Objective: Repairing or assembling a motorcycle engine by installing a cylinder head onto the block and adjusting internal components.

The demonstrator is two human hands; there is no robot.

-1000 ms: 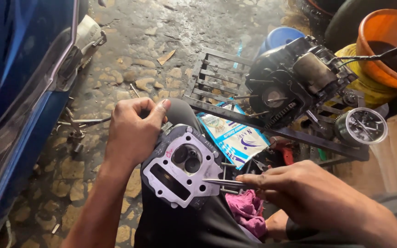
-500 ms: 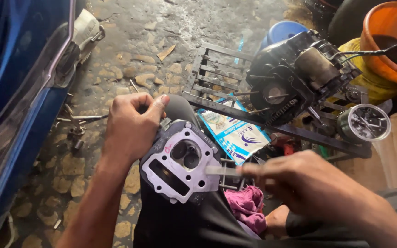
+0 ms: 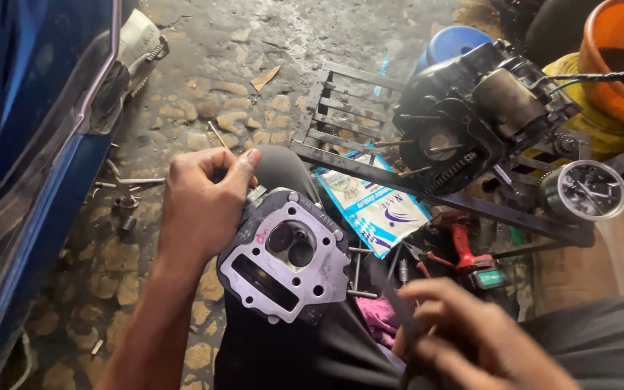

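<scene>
Stained stone floor (image 3: 254,43) beneath grey metal cylinder head (image 3: 287,263), clasped by left hand (image 3: 200,206); blurred right hand (image 3: 464,339) pinching thin dark blade (image 3: 391,289) beside it.

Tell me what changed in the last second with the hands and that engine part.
The right hand pulled its thin blade-like tool off the face of the cylinder head and drew back toward the lower right, now blurred with motion. The left hand kept its grip on the head's upper edge, and the head stayed resting on the knee.
</scene>
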